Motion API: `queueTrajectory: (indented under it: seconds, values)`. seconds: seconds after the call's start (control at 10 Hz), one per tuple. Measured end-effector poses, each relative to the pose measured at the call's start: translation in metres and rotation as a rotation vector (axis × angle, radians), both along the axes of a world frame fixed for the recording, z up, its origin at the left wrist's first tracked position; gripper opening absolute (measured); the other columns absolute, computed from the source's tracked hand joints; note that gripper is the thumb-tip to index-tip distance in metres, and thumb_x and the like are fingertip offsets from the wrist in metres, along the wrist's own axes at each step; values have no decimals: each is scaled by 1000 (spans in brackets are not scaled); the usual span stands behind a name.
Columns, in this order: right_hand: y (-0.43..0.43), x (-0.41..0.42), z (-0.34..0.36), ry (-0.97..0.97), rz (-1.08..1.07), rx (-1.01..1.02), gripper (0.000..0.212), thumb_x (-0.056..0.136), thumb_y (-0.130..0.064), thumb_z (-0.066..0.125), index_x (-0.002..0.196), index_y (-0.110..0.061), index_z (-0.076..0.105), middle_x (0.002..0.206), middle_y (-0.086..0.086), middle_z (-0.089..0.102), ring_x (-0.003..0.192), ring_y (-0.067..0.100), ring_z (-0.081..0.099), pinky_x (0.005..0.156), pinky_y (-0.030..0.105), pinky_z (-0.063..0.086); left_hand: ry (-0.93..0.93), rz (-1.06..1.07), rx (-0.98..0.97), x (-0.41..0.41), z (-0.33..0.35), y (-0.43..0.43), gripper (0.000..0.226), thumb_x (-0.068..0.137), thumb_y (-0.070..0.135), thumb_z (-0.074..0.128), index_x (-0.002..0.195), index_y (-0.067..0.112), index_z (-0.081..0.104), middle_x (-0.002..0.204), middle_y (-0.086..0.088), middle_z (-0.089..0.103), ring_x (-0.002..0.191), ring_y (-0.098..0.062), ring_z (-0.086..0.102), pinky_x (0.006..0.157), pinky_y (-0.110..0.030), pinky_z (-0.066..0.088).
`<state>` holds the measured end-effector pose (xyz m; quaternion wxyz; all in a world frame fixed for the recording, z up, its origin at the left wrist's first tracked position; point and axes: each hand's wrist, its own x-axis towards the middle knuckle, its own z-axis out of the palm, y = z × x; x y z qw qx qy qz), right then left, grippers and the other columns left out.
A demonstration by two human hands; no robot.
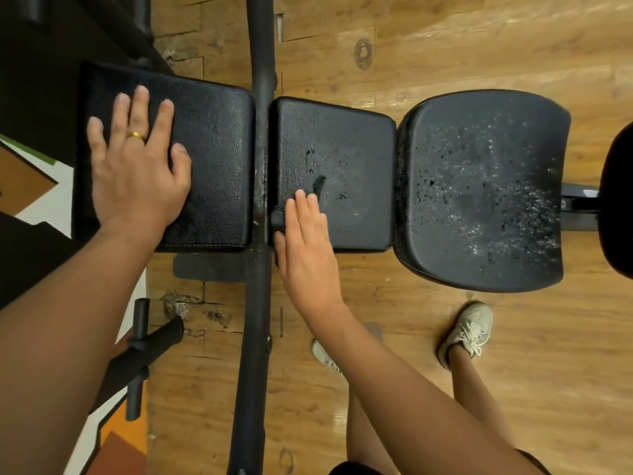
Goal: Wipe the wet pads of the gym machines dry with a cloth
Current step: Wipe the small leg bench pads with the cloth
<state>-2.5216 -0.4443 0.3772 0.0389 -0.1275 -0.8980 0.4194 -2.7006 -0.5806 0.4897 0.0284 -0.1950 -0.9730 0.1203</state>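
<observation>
Middle pad (359, 149) bears cloth (278, 219) under right hand (305, 241).

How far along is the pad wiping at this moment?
Done: the left pad under the left hand looks dry. In hand: the right hand presses the cloth on the middle pad, which has a few drops. Left: the seat pad, covered in droplets.

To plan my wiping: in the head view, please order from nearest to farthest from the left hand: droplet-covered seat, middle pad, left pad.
1. Left pad, directly under the left hand.
2. Middle pad, at centre.
3. Droplet-covered seat, far right.
</observation>
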Motion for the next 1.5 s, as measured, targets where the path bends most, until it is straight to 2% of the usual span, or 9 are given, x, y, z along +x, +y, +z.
queueTrajectory:
  seconds: [0.2, 0.3, 0.5, 0.6, 0.8, 1.0, 1.1, 1.3, 1.5]
  values:
    - [50, 27, -37, -168, -415, -101, 53, 108, -21, 35, 154, 5, 29, 165, 20, 19, 155, 35, 10, 127, 49, 11, 7, -10, -8, 1, 0, 2, 57, 106, 35, 29, 160, 18, 24, 167, -13, 17, 155, -31, 12, 123, -58, 10]
    - [45, 19, -34, -205, -494, -158, 55, 106, -21, 37, 154, 7, 29, 165, 21, 19, 155, 36, 9, 126, 51, 12, 4, -12, -4, 1, 1, 2, 57, 106, 35, 29, 160, 18, 24, 168, -13, 17, 155, -31, 12, 123, -58, 10]
    - [12, 11, -10, -153, -317, -59, 68, 104, -41, 39, 158, -2, 26, 167, 19, 16, 156, 33, 5, 126, 44, 8, -2, -5, -1, 0, 0, 1, 57, 105, 35, 29, 160, 18, 24, 168, -12, 16, 155, -31, 11, 123, -58, 9]
    - [23, 15, -19, -121, -259, -9, 56, 107, -32, 33, 159, -9, 28, 167, 14, 20, 156, 30, 9, 127, 46, 12, -2, -11, 1, 0, 0, 2, 58, 105, 36, 29, 160, 17, 24, 168, -13, 16, 155, -31, 11, 123, -58, 9]
    - [63, 17, -45, -162, -412, -64, 53, 106, -17, 37, 156, 0, 29, 165, 19, 24, 154, 37, 12, 125, 51, 15, 1, -12, -6, -2, -2, 0, 58, 105, 35, 30, 160, 17, 24, 168, -13, 17, 155, -31, 12, 123, -58, 9]
    - [65, 26, -36, -155, -316, -84, 57, 104, -29, 39, 159, -14, 30, 167, 16, 17, 156, 34, 4, 127, 48, 11, -25, 5, -43, 1, -2, 3, 60, 105, 34, 27, 160, 12, 17, 168, -18, 9, 155, -35, 7, 122, -61, 8]
    - [69, 28, -40, -160, -297, -51, 54, 106, -31, 36, 158, -15, 33, 167, 16, 18, 156, 35, 4, 127, 47, 12, -18, 42, -64, 7, -5, 8, 62, 106, 37, 28, 161, 12, 13, 168, -18, 5, 155, -34, 3, 123, -61, 6]
    - [79, 5, -46, -136, -284, 14, 51, 110, -25, 31, 156, -3, 31, 167, 13, 22, 156, 35, 5, 127, 43, 10, -4, 65, -52, 7, -6, 10, 64, 105, 42, 27, 161, 14, 16, 169, -15, 8, 156, -31, 4, 123, -60, 6]
    - [116, -63, -49, -109, -261, 42, 52, 110, -26, 28, 156, -2, 30, 166, 13, 23, 156, 37, 4, 127, 38, 6, -2, 76, -50, 6, -6, 8, 63, 105, 43, 26, 161, 16, 18, 169, -13, 9, 156, -29, 4, 123, -59, 7]
